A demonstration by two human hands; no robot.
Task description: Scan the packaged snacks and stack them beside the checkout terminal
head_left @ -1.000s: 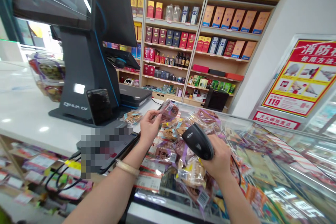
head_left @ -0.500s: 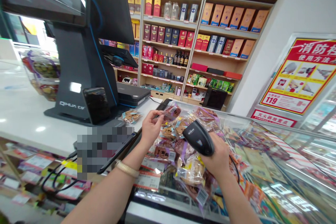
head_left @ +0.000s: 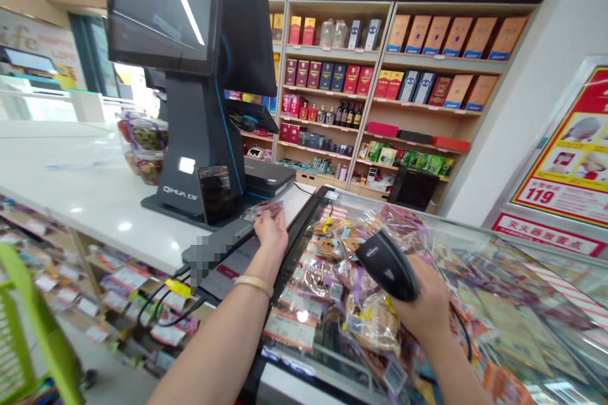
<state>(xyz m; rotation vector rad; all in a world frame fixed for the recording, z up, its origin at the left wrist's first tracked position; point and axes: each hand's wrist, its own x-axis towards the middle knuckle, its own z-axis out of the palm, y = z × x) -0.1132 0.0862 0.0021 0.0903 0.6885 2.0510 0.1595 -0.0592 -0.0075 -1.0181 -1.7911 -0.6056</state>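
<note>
My right hand [head_left: 427, 297] is wrapped around a black barcode scanner [head_left: 388, 266], held above a pile of clear-wrapped snacks [head_left: 373, 323] on the glass display case [head_left: 294, 370]. Brown, biscuit-like pieces show through the wrappers, some with purple edges and barcodes. Off to the left, my left hand [head_left: 270, 228] reaches over the white counter beside the register. Its fingers are closed on a wrapped snack packet [head_left: 266, 207], which the fingers partly cover. A dark flat device [head_left: 228, 272] lies under my left wrist, part of it blurred out.
The black register [head_left: 190, 139] with two screens stands on the white counter [head_left: 104, 215], a phone-like device [head_left: 216, 196] at its base. Clear tubs [head_left: 147, 145] sit behind it. Cables [head_left: 166, 310] hang off the front edge. A green plastic basket [head_left: 42, 329] is at lower left.
My left hand has carried a snack packet from the pile leftward to the counter by the register. The scanner stays over the pile in my right hand. The view has turned left.
</note>
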